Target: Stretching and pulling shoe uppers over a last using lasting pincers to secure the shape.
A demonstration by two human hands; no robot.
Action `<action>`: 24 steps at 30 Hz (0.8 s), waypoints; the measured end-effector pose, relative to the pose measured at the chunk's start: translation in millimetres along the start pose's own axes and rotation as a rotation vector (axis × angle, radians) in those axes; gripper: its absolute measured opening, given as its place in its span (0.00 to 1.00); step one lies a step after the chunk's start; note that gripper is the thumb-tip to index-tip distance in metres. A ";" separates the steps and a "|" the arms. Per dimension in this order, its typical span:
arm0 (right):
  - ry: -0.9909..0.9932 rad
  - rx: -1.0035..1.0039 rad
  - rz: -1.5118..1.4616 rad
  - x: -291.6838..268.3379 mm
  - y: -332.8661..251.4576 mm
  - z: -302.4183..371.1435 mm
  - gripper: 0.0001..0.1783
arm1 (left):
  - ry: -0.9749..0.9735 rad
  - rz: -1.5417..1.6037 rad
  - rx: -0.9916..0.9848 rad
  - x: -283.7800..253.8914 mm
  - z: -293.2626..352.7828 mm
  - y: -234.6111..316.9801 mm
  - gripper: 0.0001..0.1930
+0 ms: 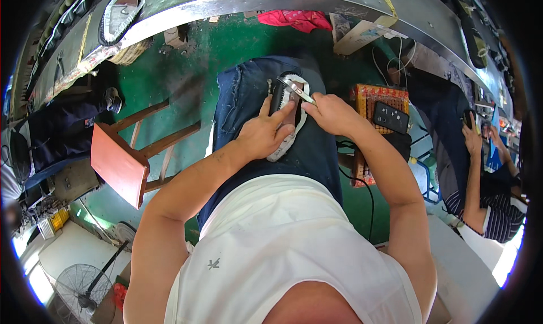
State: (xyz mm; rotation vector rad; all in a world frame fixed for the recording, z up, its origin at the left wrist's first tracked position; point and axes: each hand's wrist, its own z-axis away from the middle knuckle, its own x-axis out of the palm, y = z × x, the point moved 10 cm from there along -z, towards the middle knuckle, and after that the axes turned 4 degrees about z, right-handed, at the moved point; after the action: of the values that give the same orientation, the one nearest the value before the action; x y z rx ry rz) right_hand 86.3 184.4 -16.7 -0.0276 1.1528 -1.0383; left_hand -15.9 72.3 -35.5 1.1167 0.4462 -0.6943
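A shoe upper on its last (291,119) lies sole side up across my thighs, with a pale folded rim around a brownish middle and dark sides. My left hand (262,134) holds it from the left: two fingers reach over its side and middle, and the thumb rests near its closer end. In my right hand (330,113) is a shiny metal hand tool (295,87) that looks like pliers. Its head touches the far end of the shoe's rim, where the exact grip of its jaws cannot be made out.
A metal-edged workbench (226,6) curves across the far side, with shoe parts on it. A reddish stool (120,163) stands to my left. To my right, a patterned box (366,100) bears a black phone-like device (391,117). Another person (475,171) sits farther right; a fan (85,290) stands at lower left.
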 end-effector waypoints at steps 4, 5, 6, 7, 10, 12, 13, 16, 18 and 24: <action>0.005 -0.005 -0.070 1.7 -0.8 14.8 0.27 | 0.207 0.405 -0.082 15.6 24.5 -31.3 0.35; -0.033 0.033 -0.215 0.5 -3.4 21.1 0.27 | 0.236 0.572 -0.214 20.5 31.6 -43.8 0.36; -0.071 0.070 -0.360 4.6 -5.3 26.7 0.27 | 0.236 0.574 -0.218 19.0 31.9 -43.4 0.37; -0.076 0.075 -0.362 17.2 -5.6 31.6 0.27 | 0.231 0.577 -0.222 21.0 31.2 -45.9 0.37; -0.071 0.035 -0.171 38.3 -10.7 39.4 0.26 | 0.181 0.607 -0.174 27.0 26.2 -48.3 0.36; -0.081 0.063 -0.376 23.6 -24.2 48.2 0.26 | 0.131 0.663 -0.179 36.9 24.7 -57.0 0.34; -0.087 0.093 -0.586 21.4 -27.6 50.9 0.26 | 0.132 0.661 -0.178 36.9 25.3 -59.6 0.34; -0.073 0.070 -0.278 53.8 -8.4 46.8 0.26 | 0.137 0.576 -0.136 32.6 26.5 -46.6 0.34; -0.094 0.079 -0.394 36.2 -25.3 52.1 0.26 | 0.082 0.690 -0.145 31.0 29.1 -47.3 0.38; -0.035 -0.024 -0.215 54.3 -26.8 63.0 0.26 | -0.046 0.490 -0.176 26.2 36.4 -31.5 0.54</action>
State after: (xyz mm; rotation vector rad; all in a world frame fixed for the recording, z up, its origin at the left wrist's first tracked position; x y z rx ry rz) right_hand 117.2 102.7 -14.0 -0.1920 1.1478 -1.2089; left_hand -19.9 23.0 -59.1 0.9885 0.1765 -0.2439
